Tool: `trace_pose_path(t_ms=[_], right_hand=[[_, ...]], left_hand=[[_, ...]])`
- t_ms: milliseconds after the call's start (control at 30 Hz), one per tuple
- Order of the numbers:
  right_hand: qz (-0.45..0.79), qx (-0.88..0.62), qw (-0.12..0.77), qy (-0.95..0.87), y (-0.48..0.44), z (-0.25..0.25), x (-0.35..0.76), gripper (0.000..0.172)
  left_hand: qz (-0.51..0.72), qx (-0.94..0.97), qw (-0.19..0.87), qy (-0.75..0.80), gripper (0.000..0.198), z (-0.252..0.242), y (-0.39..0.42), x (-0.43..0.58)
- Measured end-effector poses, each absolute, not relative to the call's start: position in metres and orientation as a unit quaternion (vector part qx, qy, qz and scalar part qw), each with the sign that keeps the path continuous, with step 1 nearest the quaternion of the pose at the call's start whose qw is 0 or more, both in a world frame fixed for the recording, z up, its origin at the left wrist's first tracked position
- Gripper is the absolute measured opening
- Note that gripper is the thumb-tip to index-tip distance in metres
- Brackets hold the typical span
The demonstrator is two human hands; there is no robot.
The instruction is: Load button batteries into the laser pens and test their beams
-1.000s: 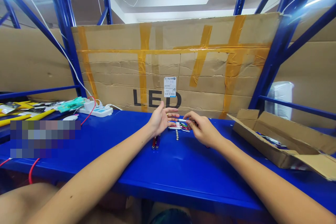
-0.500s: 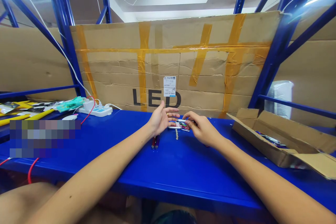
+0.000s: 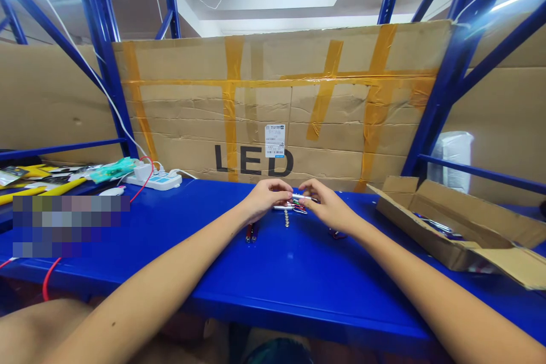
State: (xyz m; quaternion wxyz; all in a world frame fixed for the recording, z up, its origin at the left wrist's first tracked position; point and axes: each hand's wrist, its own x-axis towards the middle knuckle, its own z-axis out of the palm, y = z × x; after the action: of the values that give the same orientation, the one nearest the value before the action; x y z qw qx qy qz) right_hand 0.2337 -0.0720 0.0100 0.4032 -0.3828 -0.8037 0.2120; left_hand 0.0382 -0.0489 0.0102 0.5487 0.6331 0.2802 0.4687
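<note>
My left hand (image 3: 269, 198) is closed on the left end of a white pen-like piece (image 3: 302, 197), above the blue table (image 3: 273, 273). At the piece's other end, the fingers of my right hand (image 3: 322, 202) are closed on it too. Below and behind the fingers lie several slim coloured and silver pen-like pieces (image 3: 299, 206), partly hidden. A short column of small round metal parts (image 3: 286, 218) stands out just in front of them. Two dark red and purple sticks (image 3: 251, 232) lie beneath my left wrist, and a small dark item (image 3: 336, 234) is by my right wrist.
On the right, an open cardboard box (image 3: 439, 250) holds more slim pieces. A white power strip (image 3: 160, 180) with cables and a heap of yellow and black packets (image 3: 46, 176) are at the left. A large cardboard sheet (image 3: 187, 119) closes off the back between blue posts.
My left hand has turned from open, with fingers spread, to closed on the white piece's left end. My right hand still grips the piece, and the dark item by its wrist shows more.
</note>
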Motion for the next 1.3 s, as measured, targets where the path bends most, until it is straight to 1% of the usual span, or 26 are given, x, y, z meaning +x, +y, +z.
trace_pose_path(t_ms=[100, 200, 300, 400, 467, 533, 600, 633, 767, 833, 967, 1167, 1300], right_hand=[[0.243, -0.372, 0.412, -0.795, -0.066, 0.008, 0.238, 0.024], [0.26, -0.366, 0.418, -0.79, -0.059, 0.005, 0.242, 0.022], [0.276, -0.374, 0.441, -0.768, -0.054, 0.002, 0.244, 0.02], [0.297, -0.397, 0.452, -0.741, -0.05, 0.0, 0.245, 0.02], [0.301, -0.412, 0.458, -0.728, -0.044, -0.001, 0.245, 0.016], [0.289, -0.424, 0.466, -0.721, -0.035, 0.0, 0.244, 0.01], [0.257, -0.442, 0.459, -0.726, -0.023, 0.002, 0.242, 0.002], [0.224, -0.456, 0.451, -0.734, -0.016, 0.003, 0.241, 0.004], [0.024, -0.493, 0.388, -0.778, 0.009, 0.006, 0.234, 0.013], [-0.005, -0.502, 0.35, -0.791, 0.017, 0.004, 0.231, 0.017], [-0.001, -0.516, 0.299, -0.803, 0.026, -0.008, 0.228, 0.025], [0.004, -0.516, 0.271, -0.812, 0.028, -0.018, 0.225, 0.027], [0.019, -0.513, 0.269, -0.815, 0.026, -0.018, 0.224, 0.028]], left_hand=[[0.49, 0.643, 0.502, 0.307, 0.013, 0.008, -0.046, 0.038], [0.503, 0.648, 0.466, 0.332, 0.015, 0.009, -0.046, 0.038], [0.499, 0.667, 0.426, 0.353, 0.019, 0.01, -0.047, 0.037], [0.494, 0.685, 0.376, 0.381, 0.017, 0.01, -0.043, 0.035], [0.494, 0.697, 0.342, 0.39, 0.015, 0.01, -0.035, 0.032], [0.49, 0.708, 0.331, 0.386, 0.013, 0.009, -0.023, 0.03], [0.482, 0.718, 0.316, 0.39, 0.011, 0.007, -0.009, 0.028], [0.475, 0.727, 0.295, 0.399, 0.009, 0.005, -0.001, 0.027], [0.442, 0.76, 0.202, 0.432, 0.004, -0.004, 0.03, 0.029], [0.425, 0.771, 0.2, 0.431, 0.006, -0.01, 0.043, 0.03], [0.405, 0.777, 0.216, 0.43, 0.01, -0.019, 0.056, 0.027], [0.382, 0.776, 0.225, 0.449, 0.01, -0.027, 0.058, 0.023], [0.369, 0.774, 0.231, 0.46, 0.009, -0.029, 0.06, 0.024]])
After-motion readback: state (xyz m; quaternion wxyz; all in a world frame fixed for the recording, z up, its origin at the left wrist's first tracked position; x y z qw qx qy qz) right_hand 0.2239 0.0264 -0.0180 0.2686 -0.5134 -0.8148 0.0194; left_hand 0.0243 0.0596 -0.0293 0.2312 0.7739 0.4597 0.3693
